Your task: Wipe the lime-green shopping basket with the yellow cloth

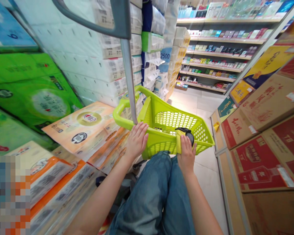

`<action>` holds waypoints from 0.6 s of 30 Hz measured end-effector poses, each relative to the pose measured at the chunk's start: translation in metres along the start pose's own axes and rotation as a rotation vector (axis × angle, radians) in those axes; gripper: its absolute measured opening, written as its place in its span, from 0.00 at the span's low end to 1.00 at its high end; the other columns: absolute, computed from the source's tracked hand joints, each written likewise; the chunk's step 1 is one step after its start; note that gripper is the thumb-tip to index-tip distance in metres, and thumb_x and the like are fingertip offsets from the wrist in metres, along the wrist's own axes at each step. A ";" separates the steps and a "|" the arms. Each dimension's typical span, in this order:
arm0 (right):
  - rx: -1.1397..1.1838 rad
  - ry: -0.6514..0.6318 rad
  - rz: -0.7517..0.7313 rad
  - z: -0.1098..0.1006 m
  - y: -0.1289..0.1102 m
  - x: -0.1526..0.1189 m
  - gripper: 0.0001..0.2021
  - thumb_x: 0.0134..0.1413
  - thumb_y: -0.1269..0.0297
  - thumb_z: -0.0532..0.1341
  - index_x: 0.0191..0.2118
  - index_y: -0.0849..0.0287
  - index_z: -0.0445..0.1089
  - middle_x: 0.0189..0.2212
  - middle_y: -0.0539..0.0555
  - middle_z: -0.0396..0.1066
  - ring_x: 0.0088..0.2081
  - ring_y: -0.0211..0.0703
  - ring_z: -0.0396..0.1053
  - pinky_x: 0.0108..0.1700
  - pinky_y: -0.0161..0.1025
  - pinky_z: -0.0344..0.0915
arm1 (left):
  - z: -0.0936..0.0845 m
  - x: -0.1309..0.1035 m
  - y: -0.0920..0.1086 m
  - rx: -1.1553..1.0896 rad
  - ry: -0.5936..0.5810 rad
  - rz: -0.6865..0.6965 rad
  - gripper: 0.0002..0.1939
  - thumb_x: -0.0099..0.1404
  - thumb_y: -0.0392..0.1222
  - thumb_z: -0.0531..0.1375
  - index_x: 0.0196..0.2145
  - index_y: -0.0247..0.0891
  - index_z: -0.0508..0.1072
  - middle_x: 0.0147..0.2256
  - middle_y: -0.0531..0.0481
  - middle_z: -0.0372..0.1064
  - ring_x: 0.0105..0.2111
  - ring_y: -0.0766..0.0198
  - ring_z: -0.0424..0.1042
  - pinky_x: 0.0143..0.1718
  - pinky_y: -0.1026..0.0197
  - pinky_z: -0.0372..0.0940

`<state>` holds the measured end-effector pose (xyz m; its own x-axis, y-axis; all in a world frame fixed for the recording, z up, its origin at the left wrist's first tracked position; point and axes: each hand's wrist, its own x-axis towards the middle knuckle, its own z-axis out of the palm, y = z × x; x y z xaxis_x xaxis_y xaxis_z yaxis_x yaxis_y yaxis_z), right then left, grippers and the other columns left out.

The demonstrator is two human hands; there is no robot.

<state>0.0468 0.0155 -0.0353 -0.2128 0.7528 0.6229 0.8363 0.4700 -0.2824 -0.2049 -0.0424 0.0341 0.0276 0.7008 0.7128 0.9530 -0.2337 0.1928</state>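
Observation:
A lime-green plastic shopping basket (161, 138) with perforated walls and a tall pull handle (128, 65) stands in front of my knees. My left hand (136, 138) lies on its near rim by the foot of the metal pole, fingers stretched out and the thumb slightly apart. Over the rim farther right, my right hand (187, 155) holds a yellow cloth (178, 140), its fingers pressed together on it. Against the cloth sits a dark, black-and-grey object (188, 133), partly behind my fingers; its kind is unclear. The basket's visible floor holds nothing that I can make out.
Stacked tissue packs (80, 127) crowd the left side, with white packs (88, 55) rising behind. Cartons (257, 163) form a wall along the right. A tiled aisle (208, 168) runs between them to shelves (215, 55) of small boxed goods. My jeans-covered legs (147, 195) fill the foreground.

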 end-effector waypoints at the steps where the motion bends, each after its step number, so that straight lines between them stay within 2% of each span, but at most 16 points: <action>1: -0.007 0.010 0.033 -0.001 0.001 0.000 0.38 0.50 0.80 0.48 0.69 0.59 0.55 0.65 0.59 0.63 0.68 0.48 0.54 0.72 0.60 0.37 | 0.000 0.000 0.001 -0.002 0.002 -0.002 0.22 0.76 0.41 0.46 0.63 0.37 0.63 0.61 0.42 0.66 0.66 0.55 0.59 0.68 0.46 0.50; 3: 0.001 0.031 0.097 -0.001 -0.006 0.003 0.37 0.49 0.79 0.48 0.68 0.60 0.56 0.64 0.60 0.65 0.68 0.50 0.55 0.72 0.61 0.36 | 0.001 0.000 0.001 -0.008 0.014 -0.008 0.21 0.76 0.41 0.46 0.63 0.37 0.64 0.60 0.42 0.67 0.66 0.54 0.59 0.68 0.46 0.50; 6: 0.069 0.030 0.140 0.002 -0.040 0.014 0.36 0.48 0.79 0.49 0.67 0.63 0.58 0.63 0.61 0.66 0.67 0.52 0.55 0.72 0.61 0.37 | 0.002 0.000 0.002 -0.023 0.026 -0.022 0.21 0.76 0.41 0.46 0.62 0.37 0.64 0.60 0.42 0.67 0.66 0.54 0.58 0.68 0.45 0.50; 10: 0.231 -0.069 0.068 0.002 -0.099 0.033 0.36 0.48 0.79 0.48 0.66 0.63 0.59 0.63 0.58 0.65 0.68 0.49 0.54 0.72 0.58 0.37 | 0.003 0.000 0.001 -0.031 0.024 -0.014 0.21 0.76 0.40 0.46 0.63 0.36 0.63 0.60 0.41 0.66 0.66 0.54 0.57 0.68 0.45 0.50; 13: 0.329 -0.108 -0.031 0.001 -0.130 0.043 0.34 0.51 0.79 0.48 0.66 0.63 0.59 0.65 0.57 0.63 0.68 0.46 0.54 0.73 0.53 0.40 | 0.003 -0.001 0.001 -0.022 0.026 -0.003 0.21 0.76 0.40 0.45 0.62 0.36 0.63 0.60 0.42 0.66 0.66 0.55 0.57 0.68 0.46 0.50; 15: 0.336 -0.111 -0.089 0.000 -0.135 0.044 0.33 0.54 0.78 0.48 0.67 0.61 0.58 0.66 0.56 0.62 0.68 0.45 0.53 0.73 0.52 0.39 | 0.003 -0.001 0.001 -0.015 0.022 -0.006 0.21 0.76 0.40 0.45 0.63 0.36 0.63 0.61 0.42 0.66 0.66 0.55 0.58 0.68 0.46 0.50; 18: 0.275 -0.111 -0.136 -0.001 -0.123 0.038 0.36 0.52 0.80 0.48 0.69 0.58 0.55 0.67 0.54 0.61 0.69 0.44 0.53 0.73 0.53 0.34 | 0.004 -0.001 0.000 -0.011 0.019 -0.007 0.21 0.76 0.39 0.45 0.63 0.37 0.63 0.61 0.42 0.66 0.66 0.56 0.58 0.68 0.46 0.50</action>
<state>-0.0636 -0.0136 0.0237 -0.3797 0.7131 0.5893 0.6318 0.6652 -0.3979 -0.2038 -0.0406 0.0311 0.0155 0.6897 0.7239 0.9499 -0.2362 0.2046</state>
